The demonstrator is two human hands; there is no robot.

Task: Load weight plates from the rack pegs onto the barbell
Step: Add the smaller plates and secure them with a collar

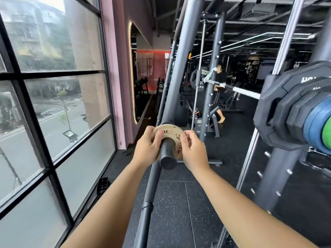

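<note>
A small tan weight plate [170, 132] sits on a black rack peg [168, 154] that points toward me at the frame's middle. My left hand [146, 146] grips the plate's left rim, thumb on its face. My right hand [192, 149] grips its right rim, fingers curled over the edge. The barbell [238, 90] runs across the right side, its near sleeve carrying black plates [279, 111], a blue plate [313, 127] and a green plate [326, 136].
A slanted grey rack upright [180, 72] rises behind the peg. A large window [53, 104] fills the left. Chrome guide rods [286, 36] stand at right. A person [219, 93] stands far back on the black rubber floor [172, 212].
</note>
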